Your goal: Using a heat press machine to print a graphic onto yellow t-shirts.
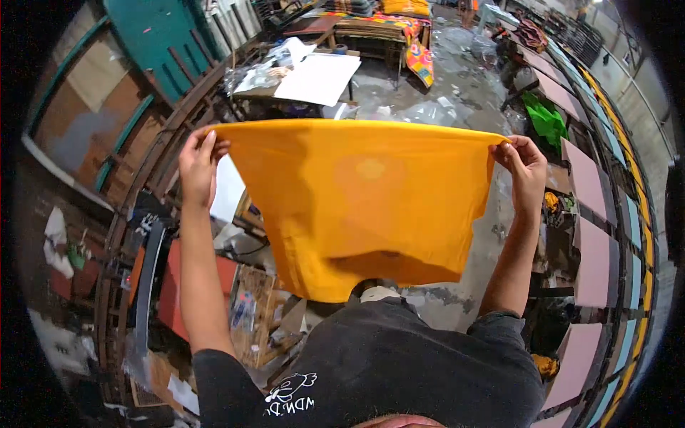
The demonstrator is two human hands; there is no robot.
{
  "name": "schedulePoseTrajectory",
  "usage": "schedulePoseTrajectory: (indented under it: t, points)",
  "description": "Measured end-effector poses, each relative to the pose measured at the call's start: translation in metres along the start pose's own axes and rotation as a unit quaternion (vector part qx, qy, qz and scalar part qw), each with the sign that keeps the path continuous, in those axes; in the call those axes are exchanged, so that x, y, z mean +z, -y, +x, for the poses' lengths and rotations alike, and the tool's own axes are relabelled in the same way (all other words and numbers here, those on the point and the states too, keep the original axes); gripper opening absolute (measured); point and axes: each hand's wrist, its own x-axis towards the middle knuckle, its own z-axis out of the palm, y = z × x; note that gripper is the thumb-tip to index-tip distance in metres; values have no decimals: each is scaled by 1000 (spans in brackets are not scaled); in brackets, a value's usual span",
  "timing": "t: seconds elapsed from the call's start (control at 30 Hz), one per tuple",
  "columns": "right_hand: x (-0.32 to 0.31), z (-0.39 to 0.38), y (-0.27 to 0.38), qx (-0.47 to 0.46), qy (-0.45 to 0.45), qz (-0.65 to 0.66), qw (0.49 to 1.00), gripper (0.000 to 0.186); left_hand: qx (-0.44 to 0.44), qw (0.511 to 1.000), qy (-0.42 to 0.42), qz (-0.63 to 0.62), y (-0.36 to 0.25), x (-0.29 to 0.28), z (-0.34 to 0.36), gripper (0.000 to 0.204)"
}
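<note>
A yellow-orange cloth [357,200] hangs spread out in front of me, its top edge stretched almost straight between both hands and its lower part falling toward my body in soft folds. My left hand [204,160] pinches the top left corner of the cloth. My right hand [522,167] grips the top right corner, fingers bent over the edge. The cloth hides much of the floor behind it.
Pale pink boards [592,264] line a long rack on the right, near a green sheet [546,118]. A table with white sheets [314,78] stands ahead, stacked fabrics [403,8] beyond. Red boards [178,285] and wooden pieces lie low left, beside a littered concrete floor [457,71].
</note>
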Motion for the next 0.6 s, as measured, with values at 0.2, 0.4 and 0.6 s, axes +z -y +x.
schedulePoseTrajectory:
  t: [0.2,0.4,0.6]
  points:
    - [-40,118,-41,25,2,-10,1000,16,-28,996,69,-54,68,88,153,19]
    - [-61,214,-60,26,1,4,1000,19,-31,993,65,-96,95,144,255,17]
    - [-63,245,-77,59,4,18,998,16,-38,990,90,-102,118,169,299,16]
